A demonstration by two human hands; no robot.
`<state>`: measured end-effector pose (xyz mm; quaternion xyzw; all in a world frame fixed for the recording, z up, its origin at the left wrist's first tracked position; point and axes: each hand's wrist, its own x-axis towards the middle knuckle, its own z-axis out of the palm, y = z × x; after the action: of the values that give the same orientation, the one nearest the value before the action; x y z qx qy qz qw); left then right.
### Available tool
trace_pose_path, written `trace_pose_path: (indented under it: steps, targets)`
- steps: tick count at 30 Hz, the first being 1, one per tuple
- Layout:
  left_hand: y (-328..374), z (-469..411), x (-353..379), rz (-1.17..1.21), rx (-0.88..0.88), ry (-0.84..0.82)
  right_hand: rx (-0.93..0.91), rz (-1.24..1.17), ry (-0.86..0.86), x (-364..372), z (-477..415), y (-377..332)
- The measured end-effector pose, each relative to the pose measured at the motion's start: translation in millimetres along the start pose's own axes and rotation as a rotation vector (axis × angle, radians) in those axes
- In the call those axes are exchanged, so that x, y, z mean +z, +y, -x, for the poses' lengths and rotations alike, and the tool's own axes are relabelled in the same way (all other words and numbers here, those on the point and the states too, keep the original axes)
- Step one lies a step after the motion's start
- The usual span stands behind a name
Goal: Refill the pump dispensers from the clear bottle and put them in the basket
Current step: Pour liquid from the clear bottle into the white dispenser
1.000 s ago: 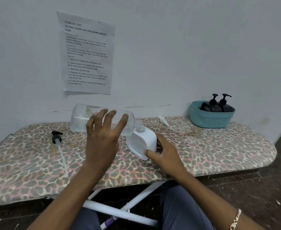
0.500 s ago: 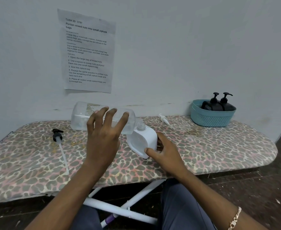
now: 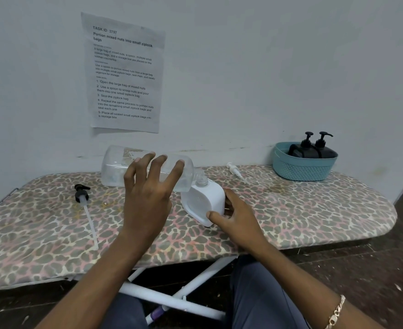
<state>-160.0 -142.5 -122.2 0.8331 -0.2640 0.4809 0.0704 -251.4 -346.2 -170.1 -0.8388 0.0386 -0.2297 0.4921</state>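
My left hand (image 3: pixel 148 193) grips the clear bottle (image 3: pixel 117 167), which lies almost level with its neck set into the open mouth of a white dispenser (image 3: pixel 204 201). The white dispenser stands tilted on the board and my right hand (image 3: pixel 237 216) holds its right side and lower corner. A white pump head (image 3: pixel 235 170) lies loose behind it. A black pump head with a long tube (image 3: pixel 83 197) lies at the left. Two black pump dispensers (image 3: pixel 312 149) stand in the teal basket (image 3: pixel 300 170) at the back right.
Everything sits on a leopard-print ironing board (image 3: pixel 314 210) against a white wall with a printed sheet (image 3: pixel 124 72) taped to it. White board legs (image 3: pixel 172 302) and my knees are below the front edge. Dark floor lies to the right.
Almost nothing has moved. Both hands keep the same hold, and the clear bottle stays tipped into the white dispenser; the view has shifted slightly.
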Motion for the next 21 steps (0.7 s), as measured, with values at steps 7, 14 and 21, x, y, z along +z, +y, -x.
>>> trace_pose_path:
  steps: [7, 14, 21]
  targets:
    - [0.5, -0.3, 0.7, -0.003, 0.0, 0.006, -0.007, -0.006, -0.001, -0.1, -0.2, 1.6]
    - [0.8, -0.3, 0.6, -0.011, 0.001, 0.007, -0.005, -0.009, -0.002, -0.2, 0.4, 1.2]
    - [0.8, -0.7, 0.8, -0.014, 0.007, 0.009, -0.005, -0.008, -0.001, -0.3, 0.0, 1.1]
